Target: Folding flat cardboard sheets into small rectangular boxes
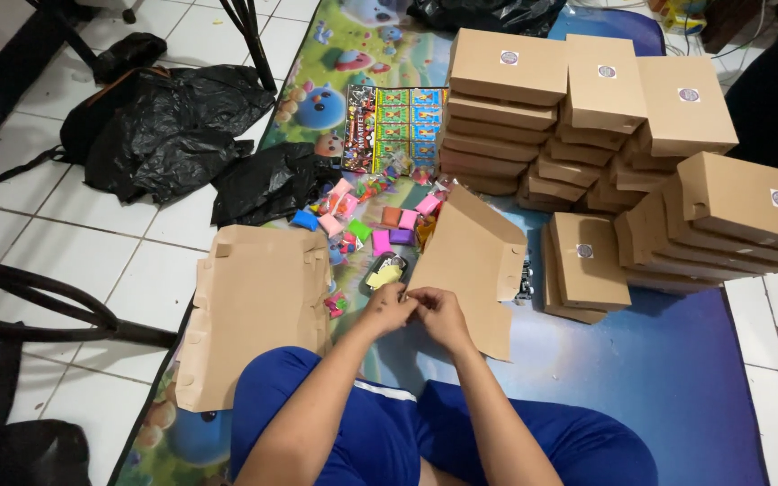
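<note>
Both my hands meet in front of me over the play mat. My left hand (pixel 387 309) and my right hand (pixel 436 312) pinch the lower left edge of a brown cardboard box blank (pixel 472 261), which stands tilted up, partly folded. Just beyond my fingers lies a small dark tray with yellow content (pixel 384 272). Several small coloured packets (pixel 380 220), pink, green, blue and purple, are scattered farther out on the mat.
A pile of flat brown box blanks (pixel 254 310) lies to my left. Stacks of closed brown boxes with round stickers (pixel 605 117) fill the right and far side. Black plastic bags (pixel 173 126) lie on the white tiles at left. A colourful printed sheet (pixel 396 126) lies beyond the packets.
</note>
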